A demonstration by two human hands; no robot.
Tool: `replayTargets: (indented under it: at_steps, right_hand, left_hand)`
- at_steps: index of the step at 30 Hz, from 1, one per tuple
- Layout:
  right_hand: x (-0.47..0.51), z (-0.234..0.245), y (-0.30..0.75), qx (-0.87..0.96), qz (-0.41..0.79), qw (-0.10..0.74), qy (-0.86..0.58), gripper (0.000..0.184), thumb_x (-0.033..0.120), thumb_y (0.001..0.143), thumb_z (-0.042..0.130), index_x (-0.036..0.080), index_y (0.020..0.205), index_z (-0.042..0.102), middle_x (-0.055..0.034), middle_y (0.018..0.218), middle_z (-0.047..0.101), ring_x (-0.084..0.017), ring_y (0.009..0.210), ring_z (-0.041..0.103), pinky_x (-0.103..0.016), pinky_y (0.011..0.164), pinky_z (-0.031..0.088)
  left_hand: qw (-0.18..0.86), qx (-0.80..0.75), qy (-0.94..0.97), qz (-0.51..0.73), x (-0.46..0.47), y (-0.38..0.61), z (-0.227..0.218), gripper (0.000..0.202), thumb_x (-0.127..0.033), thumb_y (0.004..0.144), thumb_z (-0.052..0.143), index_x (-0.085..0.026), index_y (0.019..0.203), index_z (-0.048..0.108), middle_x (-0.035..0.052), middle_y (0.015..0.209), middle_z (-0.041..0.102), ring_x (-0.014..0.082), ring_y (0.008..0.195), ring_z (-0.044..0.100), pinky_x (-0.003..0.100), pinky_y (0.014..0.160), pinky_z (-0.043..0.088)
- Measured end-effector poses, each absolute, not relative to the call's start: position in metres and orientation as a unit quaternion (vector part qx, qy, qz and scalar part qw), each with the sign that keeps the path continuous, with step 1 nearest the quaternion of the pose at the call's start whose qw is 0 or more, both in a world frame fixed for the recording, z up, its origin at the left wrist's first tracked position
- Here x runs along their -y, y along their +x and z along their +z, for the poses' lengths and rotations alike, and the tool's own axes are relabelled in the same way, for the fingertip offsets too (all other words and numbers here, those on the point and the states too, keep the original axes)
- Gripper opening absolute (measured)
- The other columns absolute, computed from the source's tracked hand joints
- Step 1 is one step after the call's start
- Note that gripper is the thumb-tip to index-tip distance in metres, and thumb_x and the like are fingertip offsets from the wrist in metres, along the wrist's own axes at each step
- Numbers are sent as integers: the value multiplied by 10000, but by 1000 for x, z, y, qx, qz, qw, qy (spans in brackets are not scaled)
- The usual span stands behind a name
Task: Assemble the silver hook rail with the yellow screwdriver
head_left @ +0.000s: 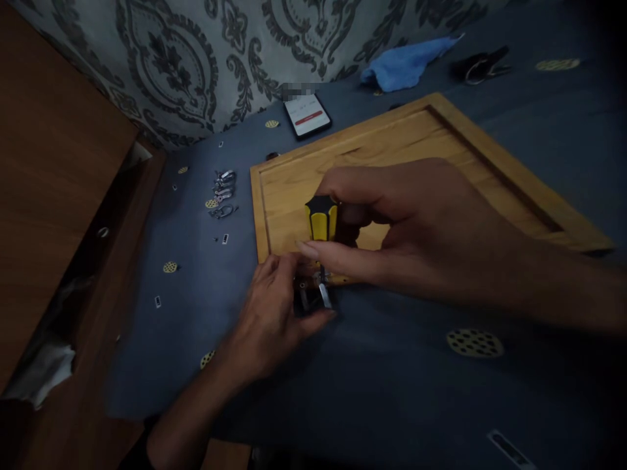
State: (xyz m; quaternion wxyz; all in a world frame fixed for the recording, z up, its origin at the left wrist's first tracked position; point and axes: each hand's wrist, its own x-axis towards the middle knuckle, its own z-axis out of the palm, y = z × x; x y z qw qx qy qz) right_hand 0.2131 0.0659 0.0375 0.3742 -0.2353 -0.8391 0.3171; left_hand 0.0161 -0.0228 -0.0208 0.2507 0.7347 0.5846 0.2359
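Note:
My right hand [406,222] is closed around a screwdriver [321,222] with a black and yellow handle. The screwdriver points down at the near left corner of a framed wooden panel [353,160], which lies on the table. At that corner, my left hand [269,313] pinches a small metal fitting [323,296] against the panel's edge, fingers above and thumb below. The tip of the screwdriver and much of the fitting are hard to make out in the dim light.
Several similar curved metal fittings [224,189] lie left of the panel, with a small screw [215,239] nearby. Behind the panel are a phone [307,116], a blue cloth [406,65] and a dark object with a ring [477,68]. Wooden furniture [59,130] borders the left side.

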Motion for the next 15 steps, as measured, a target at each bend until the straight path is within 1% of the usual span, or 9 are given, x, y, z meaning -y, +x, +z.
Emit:
replayTargets:
  at_steps: [4, 7, 10, 11, 13, 15]
  right_hand:
    - [-63, 41, 214, 839, 332, 354, -246, 292, 253, 934, 741, 260, 770, 499, 54, 702, 598, -108, 607, 552, -300, 537, 408]
    - [-63, 42, 217, 835, 348, 341, -256, 247, 265, 919, 781, 262, 832, 550, 54, 709, 598, -117, 621, 550, -297, 537, 420]
    - [-66, 43, 221, 834, 390, 317, -228, 140, 305, 967, 736, 262, 934, 607, 40, 803, 660, -119, 694, 624, -277, 591, 488]
    - [-68, 43, 223, 833, 410, 304, -212, 124, 321, 990, 711, 258, 942, 616, 38, 832, 676, -116, 716, 646, -268, 606, 507]
    - [-71, 44, 227, 833, 448, 273, -175, 163, 343, 1031, 668, 246, 905, 631, 49, 837, 688, -100, 719, 663, -248, 612, 523]
    - [-72, 44, 228, 833, 467, 260, -144, 204, 303, 1060, 635, 241, 867, 653, 75, 782, 673, -74, 668, 635, -228, 584, 500]
  left_hand:
    - [259, -594, 727, 229, 24, 15, -21, 481, -267, 821, 852, -258, 1213, 574, 60, 1178, 704, 319, 1130, 661, 523, 973, 581]
    - [250, -592, 729, 235, 25, 15, -22, 462, -287, 829, 854, -254, 1193, 571, 64, 1191, 692, 320, 1153, 658, 517, 981, 587]
    - [250, -594, 728, 234, 24, 16, -22, 495, -278, 830, 855, -260, 1225, 557, 64, 1212, 687, 320, 1171, 660, 517, 996, 586]
    - [253, -596, 726, 231, 24, 16, -21, 503, -272, 829, 855, -260, 1232, 554, 63, 1210, 687, 322, 1173, 662, 519, 998, 586]
    - [261, -598, 725, 223, 23, 16, -20, 512, -259, 826, 859, -259, 1234, 550, 63, 1205, 686, 329, 1187, 661, 526, 1008, 584]
    - [264, -590, 729, 223, 23, 16, -20, 541, -250, 823, 866, -261, 1255, 541, 62, 1218, 684, 333, 1208, 657, 536, 1031, 578]
